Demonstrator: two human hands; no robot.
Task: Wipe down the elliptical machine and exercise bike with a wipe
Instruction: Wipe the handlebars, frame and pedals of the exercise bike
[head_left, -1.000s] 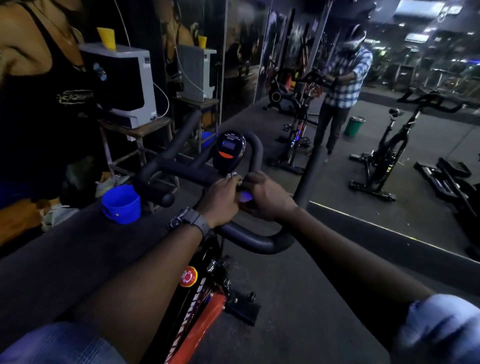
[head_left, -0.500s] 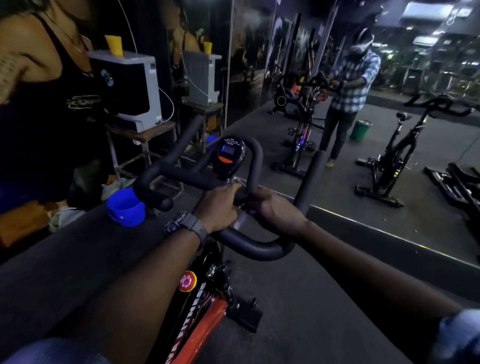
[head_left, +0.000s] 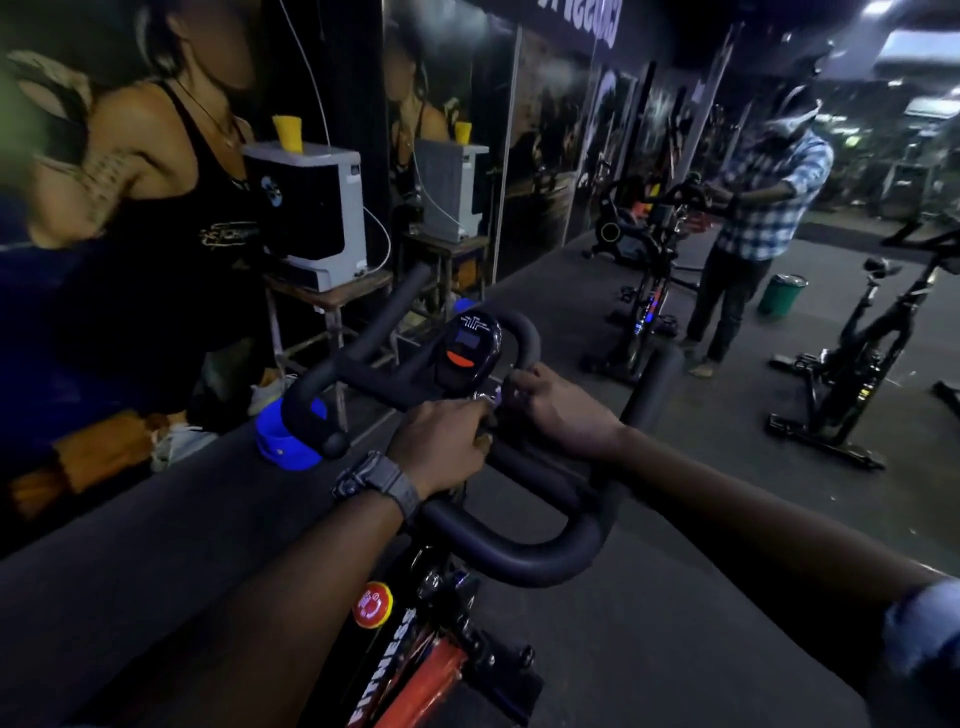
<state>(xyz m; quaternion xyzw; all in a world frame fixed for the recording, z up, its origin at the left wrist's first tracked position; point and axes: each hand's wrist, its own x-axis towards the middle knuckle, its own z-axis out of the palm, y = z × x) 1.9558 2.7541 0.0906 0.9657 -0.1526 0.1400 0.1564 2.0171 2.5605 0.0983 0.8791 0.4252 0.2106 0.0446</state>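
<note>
The exercise bike's black handlebar (head_left: 545, 556) loops in front of me, with a small console (head_left: 470, 348) at its centre and a black and orange frame (head_left: 415, 675) below. My left hand (head_left: 441, 441), a watch on its wrist, grips the centre bar just under the console. My right hand (head_left: 561, 410) is curled round the bar beside it, fingers up against the console stem. A small pale bit of the wipe (head_left: 496, 397) shows between the two hands, pinched under my right fingers. No elliptical machine can be made out.
A blue bucket (head_left: 283, 436) sits on the floor left of the handlebar. Behind it a white appliance (head_left: 311, 208) stands on a wooden stool. A wall mirror ahead reflects me, a green bin (head_left: 782, 296) and other bikes (head_left: 857, 374). A red knob (head_left: 371, 605) sits on the frame.
Both hands have stayed at the centre of the handlebar; my right hand has slid slightly up toward the console stem, and less of the wipe shows. The view has shifted a little.
</note>
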